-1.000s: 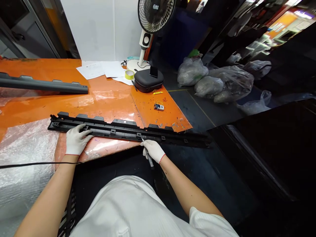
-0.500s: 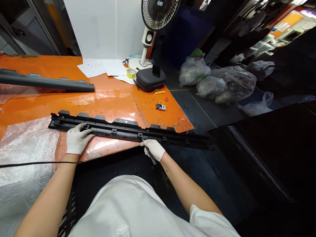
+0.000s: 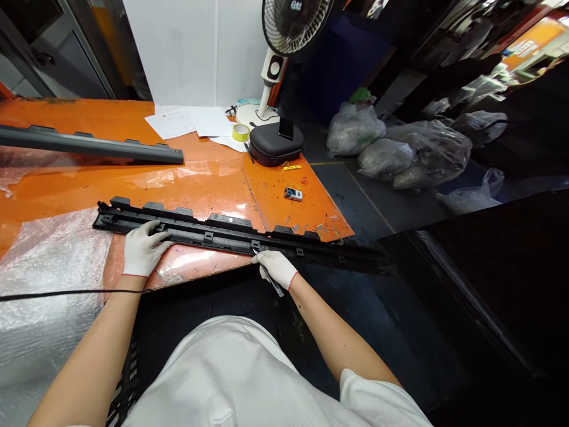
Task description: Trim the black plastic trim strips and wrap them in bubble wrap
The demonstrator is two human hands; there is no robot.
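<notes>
Black ribbed plastic trim strip (image 3: 231,236), long and narrow with clips along its length, lies across the front edge of the glossy orange worktop (image 3: 200,178), its right end overhanging past the corner. One second strip, a grey plastic moulding (image 3: 93,145), lies farther back on the left, well apart. Two white-gloved hands work on the black strip. The left hand (image 3: 141,252) presses palm-down on the strip's near edge toward its left end, fingers spread and curled over it, forearm bare and reaching straight ahead. The right hand (image 3: 278,268) is clenched around one slim dark pen-like tool (image 3: 268,275), its tip touching the strip near the middle, wrist angled inward. One sheet of bubble wrap (image 3: 48,284) covers the worktop's left part. Behind stand one fan (image 3: 284,35), one black oval case (image 3: 275,145) and one yellow tape roll (image 3: 241,131).
</notes>
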